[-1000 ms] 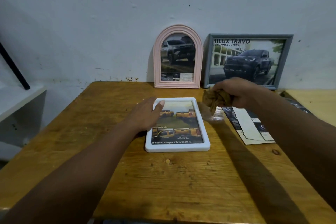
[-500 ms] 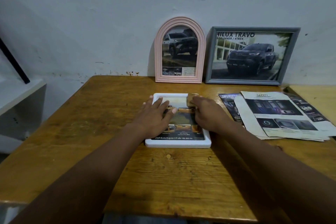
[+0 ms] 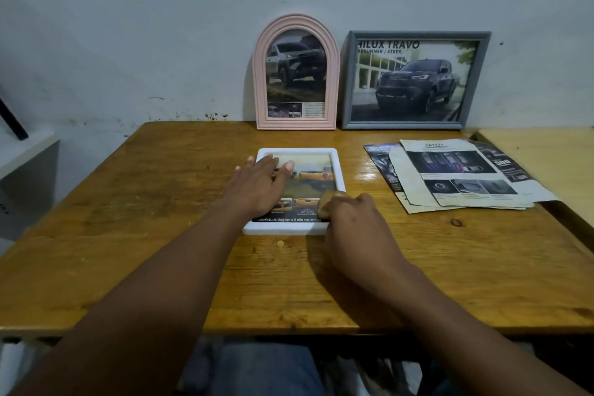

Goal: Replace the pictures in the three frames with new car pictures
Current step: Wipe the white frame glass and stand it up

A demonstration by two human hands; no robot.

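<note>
All left fingers (image 3: 265, 163) flat on frame (image 3: 276, 230), right fingers (image 3: 338, 203) gripping cloth (image 3: 325, 201)

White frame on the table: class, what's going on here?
A person is working on the white frame lying flat on the wooden table. The left hand rests flat on it, steadying it, while the right hand grips a brown cloth at its lower right corner, apparently wiping the glass. A pink arched frame and a grey frame stand against the wall, each holding a truck picture. Loose brochure pages lie to the right.
</note>
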